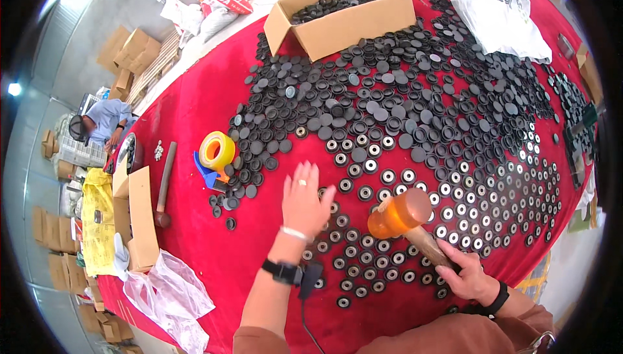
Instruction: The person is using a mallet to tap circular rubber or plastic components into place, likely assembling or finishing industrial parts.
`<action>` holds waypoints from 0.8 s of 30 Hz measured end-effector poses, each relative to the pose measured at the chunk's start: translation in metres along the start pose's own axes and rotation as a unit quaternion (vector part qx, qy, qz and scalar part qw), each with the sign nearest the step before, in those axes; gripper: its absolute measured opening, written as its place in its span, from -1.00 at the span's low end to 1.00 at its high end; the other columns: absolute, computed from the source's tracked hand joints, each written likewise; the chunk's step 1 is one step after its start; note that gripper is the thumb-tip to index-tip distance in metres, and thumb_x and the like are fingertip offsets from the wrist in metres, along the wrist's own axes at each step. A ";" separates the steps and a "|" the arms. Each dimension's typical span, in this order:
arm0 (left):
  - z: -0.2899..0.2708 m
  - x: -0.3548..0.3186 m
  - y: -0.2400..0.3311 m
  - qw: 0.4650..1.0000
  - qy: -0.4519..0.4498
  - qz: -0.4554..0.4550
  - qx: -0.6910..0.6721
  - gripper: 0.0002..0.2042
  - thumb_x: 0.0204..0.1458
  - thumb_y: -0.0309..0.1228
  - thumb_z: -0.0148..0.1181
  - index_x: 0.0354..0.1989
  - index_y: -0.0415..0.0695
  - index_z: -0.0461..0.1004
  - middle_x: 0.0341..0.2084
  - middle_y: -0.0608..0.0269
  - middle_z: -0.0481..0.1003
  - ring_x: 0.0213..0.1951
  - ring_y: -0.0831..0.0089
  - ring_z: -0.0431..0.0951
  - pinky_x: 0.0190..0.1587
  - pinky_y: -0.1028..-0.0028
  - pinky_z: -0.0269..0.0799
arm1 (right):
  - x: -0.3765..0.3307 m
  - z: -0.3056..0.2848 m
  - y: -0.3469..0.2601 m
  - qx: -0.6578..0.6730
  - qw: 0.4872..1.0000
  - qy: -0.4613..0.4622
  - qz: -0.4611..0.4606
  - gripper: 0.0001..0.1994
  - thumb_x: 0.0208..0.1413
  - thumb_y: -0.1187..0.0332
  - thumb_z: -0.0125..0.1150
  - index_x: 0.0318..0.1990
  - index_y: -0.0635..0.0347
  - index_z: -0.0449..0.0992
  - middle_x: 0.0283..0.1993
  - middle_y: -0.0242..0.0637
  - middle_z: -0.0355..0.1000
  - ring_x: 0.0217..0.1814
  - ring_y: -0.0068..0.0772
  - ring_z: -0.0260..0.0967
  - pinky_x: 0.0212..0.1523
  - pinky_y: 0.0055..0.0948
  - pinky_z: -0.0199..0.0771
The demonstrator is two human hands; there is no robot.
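My right hand [472,280] is wrapped round the wooden handle of a mallet [400,214] with an amber, see-through head. The mallet head hangs over black round pieces with metal bearing-like centres [381,262], hiding some of them. My left hand [305,199] lies palm down with fingers stretched out, at the left edge of these pieces. Its fingertips point toward the loose black caps [337,110]; whether anything is under the palm is hidden. A strap with a small device and a cable is on my left wrist.
Red cloth [214,250] covers the table. Farther back stands an open cardboard box [357,29] of black caps, beside a white sack [500,16]. Left are a tape dispenser [216,153], a hammer [165,192], another box [143,218] and a plastic bag [170,299]. A person [107,120] works far left.
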State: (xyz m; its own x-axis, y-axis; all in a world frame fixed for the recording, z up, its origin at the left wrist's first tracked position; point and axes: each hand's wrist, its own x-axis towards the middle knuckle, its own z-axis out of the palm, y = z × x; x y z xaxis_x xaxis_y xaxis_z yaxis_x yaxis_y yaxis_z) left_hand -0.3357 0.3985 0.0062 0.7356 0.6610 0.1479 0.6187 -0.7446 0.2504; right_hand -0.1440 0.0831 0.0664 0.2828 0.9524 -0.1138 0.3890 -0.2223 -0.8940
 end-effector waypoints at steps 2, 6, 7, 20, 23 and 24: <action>0.004 0.035 -0.013 0.999 0.009 -0.017 0.031 -0.34 0.13 -0.10 0.09 0.28 -0.32 0.15 0.30 -0.16 0.15 0.35 0.03 0.11 0.34 0.03 0.01 | -0.001 0.001 0.004 0.004 1.000 0.002 0.004 -0.45 0.06 0.51 0.25 0.25 0.28 0.30 -0.22 0.01 0.57 -0.23 -0.27 0.59 -0.19 -0.45 0.53; 0.020 0.084 -0.035 0.989 -0.013 -0.061 0.133 -0.32 0.16 -0.05 0.01 0.33 -0.29 0.11 0.35 -0.08 0.10 0.39 0.10 0.03 0.39 0.04 -0.12 | 0.002 0.002 0.009 0.005 1.000 0.003 0.008 -0.45 0.06 0.52 0.25 0.25 0.30 0.30 -0.23 0.03 0.56 -0.23 -0.25 0.60 -0.20 -0.45 0.53; 0.026 0.089 -0.035 0.990 -0.018 -0.061 0.129 -0.32 0.16 -0.05 0.01 0.33 -0.29 0.11 0.35 -0.08 0.10 0.39 0.10 0.03 0.39 0.04 -0.12 | 0.001 0.001 0.012 0.004 1.000 0.002 0.014 -0.45 0.06 0.52 0.25 0.25 0.30 0.30 -0.23 0.03 0.56 -0.23 -0.25 0.60 -0.20 -0.45 0.53; 0.013 0.005 -0.001 0.995 -0.097 0.028 0.015 -0.51 0.18 -0.29 -0.03 0.27 -0.23 0.22 0.34 0.02 0.14 0.38 0.19 0.09 0.38 -0.03 -0.14 | 0.004 -0.001 0.015 0.013 1.000 0.004 0.021 -0.43 0.10 0.50 0.21 0.29 0.30 0.24 -0.27 0.01 0.56 -0.26 -0.25 0.59 -0.21 -0.44 0.52; 0.010 -0.013 0.008 0.995 -0.086 0.043 -0.006 -0.51 0.16 -0.30 -0.01 0.28 -0.16 0.23 0.35 0.11 0.15 0.38 0.26 0.11 0.35 -0.17 -0.19 | 0.004 0.000 0.001 0.020 0.997 -0.025 0.066 -0.43 0.11 0.49 0.20 0.30 0.29 0.23 -0.27 -0.01 0.56 -0.26 -0.29 0.59 -0.20 -0.44 0.52; 0.010 -0.017 0.012 0.994 -0.092 0.050 -0.012 -0.50 0.17 -0.30 0.00 0.29 -0.13 0.21 0.35 0.13 0.15 0.38 0.25 0.11 0.35 -0.18 -0.22 | 0.001 0.004 0.006 0.012 0.999 -0.013 0.030 -0.43 0.12 0.48 0.19 0.31 0.28 0.22 -0.26 -0.03 0.56 -0.27 -0.33 0.58 -0.20 -0.44 0.52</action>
State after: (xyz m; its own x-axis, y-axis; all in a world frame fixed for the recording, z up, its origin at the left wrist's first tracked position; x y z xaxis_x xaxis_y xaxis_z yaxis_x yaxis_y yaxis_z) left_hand -0.3378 0.3775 -0.0023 0.8329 0.5534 -0.0034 0.5341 -0.8023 0.2667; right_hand -0.1446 0.0839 0.0592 0.2828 0.9424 -0.1789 0.3503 -0.2751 -0.8954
